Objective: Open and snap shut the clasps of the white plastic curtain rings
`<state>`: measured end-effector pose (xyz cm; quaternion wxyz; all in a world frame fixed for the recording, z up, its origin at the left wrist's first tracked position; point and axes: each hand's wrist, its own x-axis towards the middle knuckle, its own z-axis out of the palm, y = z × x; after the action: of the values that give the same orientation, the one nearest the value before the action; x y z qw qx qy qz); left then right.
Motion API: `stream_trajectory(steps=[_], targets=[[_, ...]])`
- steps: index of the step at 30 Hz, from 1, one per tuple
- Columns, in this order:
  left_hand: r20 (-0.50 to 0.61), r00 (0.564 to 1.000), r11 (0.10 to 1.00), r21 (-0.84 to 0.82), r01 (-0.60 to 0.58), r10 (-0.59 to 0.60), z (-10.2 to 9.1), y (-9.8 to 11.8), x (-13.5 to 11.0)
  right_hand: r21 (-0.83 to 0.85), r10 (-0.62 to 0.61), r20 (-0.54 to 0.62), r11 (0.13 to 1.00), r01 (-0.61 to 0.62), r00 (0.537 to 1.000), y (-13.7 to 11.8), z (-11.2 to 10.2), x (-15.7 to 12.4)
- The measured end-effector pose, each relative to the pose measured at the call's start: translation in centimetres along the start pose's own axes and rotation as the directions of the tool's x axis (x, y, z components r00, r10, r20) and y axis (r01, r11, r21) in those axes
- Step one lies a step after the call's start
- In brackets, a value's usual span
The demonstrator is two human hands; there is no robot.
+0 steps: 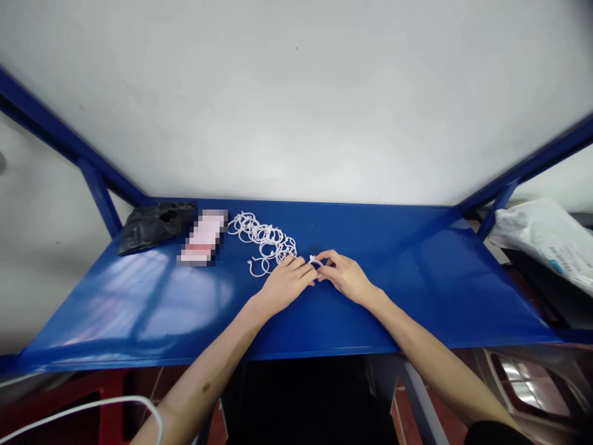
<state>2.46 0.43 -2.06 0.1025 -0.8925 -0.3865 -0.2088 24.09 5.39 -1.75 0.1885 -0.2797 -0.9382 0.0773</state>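
A thin white ring point(316, 262) with a small knob at its top is between my two hands, just above the blue tabletop. My right hand point(346, 276) pinches its right side between thumb and fingers. My left hand point(288, 282) is closed at the ring's left side, its fingers bent together and partly hiding it. A chain-like pile of similar white rings point(265, 233) runs from the back left to my left hand, which covers its near end. Several of these rings overlap, and some look open at a gap.
A black plastic bag point(152, 227) lies at the table's back left, with a blurred-out pinkish rectangular item point(204, 238) next to it. Blue metal braces point(99, 194) rise at both ends of the blue table point(417, 266). A clear plastic-wrapped package point(549, 241) sits beyond the right edge.
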Motion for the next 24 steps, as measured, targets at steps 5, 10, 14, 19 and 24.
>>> stream_trajectory(steps=[5, 10, 14, 19, 24], targets=[[-0.039, 0.999, 1.0, 0.024, 0.014, -0.013, 0.2, 0.2, -0.1, -0.094, -0.107, -0.025, 0.99, 0.104, 0.994, -0.6, 0.2, 0.1], [-0.078, 0.996, 0.998, 0.061, -0.024, 0.029, -0.1, 0.2, -0.4, -0.228, -0.211, 0.101, 0.946, 0.229, 0.972, -1.4, 0.1, 0.1], [-0.128, 0.992, 0.996, 0.094, -0.002, 0.014, -0.4, 0.2, -0.3, -0.32, -0.156, 0.047, 0.933, 0.163, 0.987, -2.4, 0.1, 0.3], [-0.188, 0.981, 0.989, 0.124, 0.074, -0.05, -0.2, 0.3, -0.2, -0.367, -0.101, -0.092, 0.928, 0.061, 0.991, -3.1, 0.3, 0.7], [-0.198, 0.979, 0.991, 0.117, 0.069, -0.045, -0.2, 0.1, -0.1, -0.352, -0.098, -0.15, 0.935, 0.039, 0.984, -2.7, 0.5, 0.6]])
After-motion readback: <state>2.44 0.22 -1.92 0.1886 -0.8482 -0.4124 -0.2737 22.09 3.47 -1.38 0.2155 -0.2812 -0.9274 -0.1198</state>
